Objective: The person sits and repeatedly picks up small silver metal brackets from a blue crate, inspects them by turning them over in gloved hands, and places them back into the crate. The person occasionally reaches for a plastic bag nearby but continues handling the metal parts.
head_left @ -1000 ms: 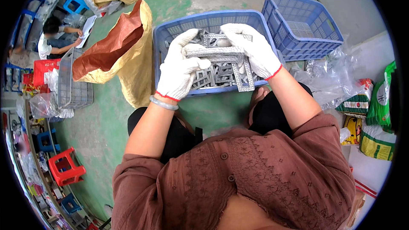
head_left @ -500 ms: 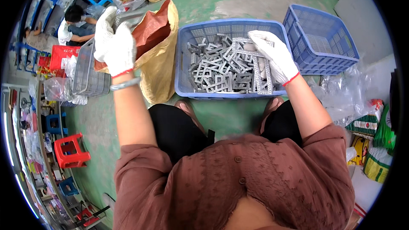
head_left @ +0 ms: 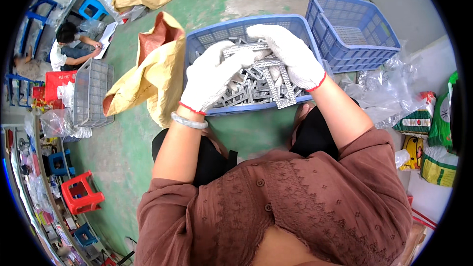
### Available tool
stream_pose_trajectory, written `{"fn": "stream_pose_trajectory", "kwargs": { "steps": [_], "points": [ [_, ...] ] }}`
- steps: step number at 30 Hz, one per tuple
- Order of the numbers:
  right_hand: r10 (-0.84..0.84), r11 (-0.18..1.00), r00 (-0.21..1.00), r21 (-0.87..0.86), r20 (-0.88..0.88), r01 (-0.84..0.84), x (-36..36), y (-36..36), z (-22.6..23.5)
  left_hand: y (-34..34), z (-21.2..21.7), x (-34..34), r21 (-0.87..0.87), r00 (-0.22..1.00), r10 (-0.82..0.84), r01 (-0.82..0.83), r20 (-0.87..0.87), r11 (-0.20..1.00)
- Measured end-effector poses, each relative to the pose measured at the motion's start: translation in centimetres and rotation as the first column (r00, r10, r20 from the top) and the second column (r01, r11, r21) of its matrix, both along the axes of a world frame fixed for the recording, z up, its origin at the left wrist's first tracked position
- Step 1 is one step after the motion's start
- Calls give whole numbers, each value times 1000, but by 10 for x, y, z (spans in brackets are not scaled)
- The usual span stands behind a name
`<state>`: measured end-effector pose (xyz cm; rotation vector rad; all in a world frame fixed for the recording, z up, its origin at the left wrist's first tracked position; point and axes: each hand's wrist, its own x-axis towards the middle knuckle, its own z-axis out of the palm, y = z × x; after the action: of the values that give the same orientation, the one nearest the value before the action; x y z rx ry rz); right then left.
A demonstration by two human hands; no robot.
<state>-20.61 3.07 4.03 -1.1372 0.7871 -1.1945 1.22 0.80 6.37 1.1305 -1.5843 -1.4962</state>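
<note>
A blue plastic crate (head_left: 197, 39) in front of me holds a heap of silvery rectangular metal frames (head_left: 246, 91). Both my hands wear white knit gloves and meet above this heap. My right hand (head_left: 293, 56) is closed on several metal frames (head_left: 278, 86), one of them hanging down from the fingers. At the left, my left hand (head_left: 212, 76) has its thumb and fingers around the end of a metal frame (head_left: 244, 49) that lies across between both hands. The fingertips are partly hidden by the frames.
A yellow woven sack (head_left: 167, 79) with a reddish inside stands open left of the crate. Another blue crate (head_left: 352, 34) is at the right, clear plastic bags (head_left: 384, 93) near it. A person (head_left: 74, 47) sits far left behind a grey crate (head_left: 93, 93). A red stool (head_left: 81, 192) stands at left.
My left hand has moved right, from over the sack to the crate, and now grips a metal frame beside my right hand. The sack's mouth has sagged. The seated person now has a white sheet.
</note>
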Motion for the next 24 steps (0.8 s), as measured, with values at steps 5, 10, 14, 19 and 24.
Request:
{"fn": "stream_pose_trajectory", "kwargs": {
  "steps": [5, 10, 14, 19, 24],
  "points": [
    [-88, 979, 987, -196, -136, 60, -2, -1, -8, 11, -5, -3, 45, 994, 38, -33, -105, 998],
    [-47, 989, 998, -141, -30, 43, 4, 1, -9, 13, -15, -6, -55, 958, 82, -101, -273, 993],
    [-22, 999, 998, 31, -55, 24, 3, 1, -2, 11, -23, -1, -142, 934, 89, -146, -347, 979],
    [-46, 968, 998, 247, 34, 36, 9, 2, 5, 11, -32, -2, -194, 918, 122, -208, -378, 959],
    [-55, 944, 998, 327, 30, 43, 11, 3, 6, 7, -39, 1, -210, 921, 145, -231, -361, 950]
  ]
}}
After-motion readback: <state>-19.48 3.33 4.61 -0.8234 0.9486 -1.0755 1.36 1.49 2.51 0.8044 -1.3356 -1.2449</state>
